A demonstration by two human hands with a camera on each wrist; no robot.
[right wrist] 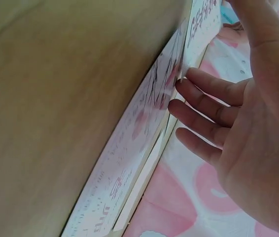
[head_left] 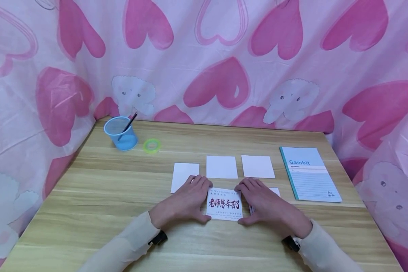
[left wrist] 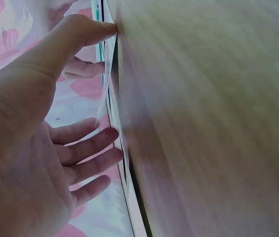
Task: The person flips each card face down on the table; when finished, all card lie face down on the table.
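Observation:
In the head view, a white greeting card (head_left: 224, 204) with dark red Chinese characters is between both hands. My left hand (head_left: 187, 202) holds its left side, fingers at the far corner and thumb at the near corner. On the opposite side, my right hand (head_left: 266, 202) grips it likewise. The right wrist view shows the held card (right wrist: 202, 24) standing off the surface. Below the right hand's fingers lies another printed card (right wrist: 124, 138) with flowers, mostly hidden by that hand in the head view. A white card (head_left: 274, 190) peeks out past the right hand.
Three white cards (head_left: 221, 167) lie behind the hands on the wooden table (head_left: 105, 219). A Gambit notebook (head_left: 311, 175) is at the right. At the back left stand a blue pen cup (head_left: 125, 141) with a pen and a green tape roll (head_left: 151, 146).

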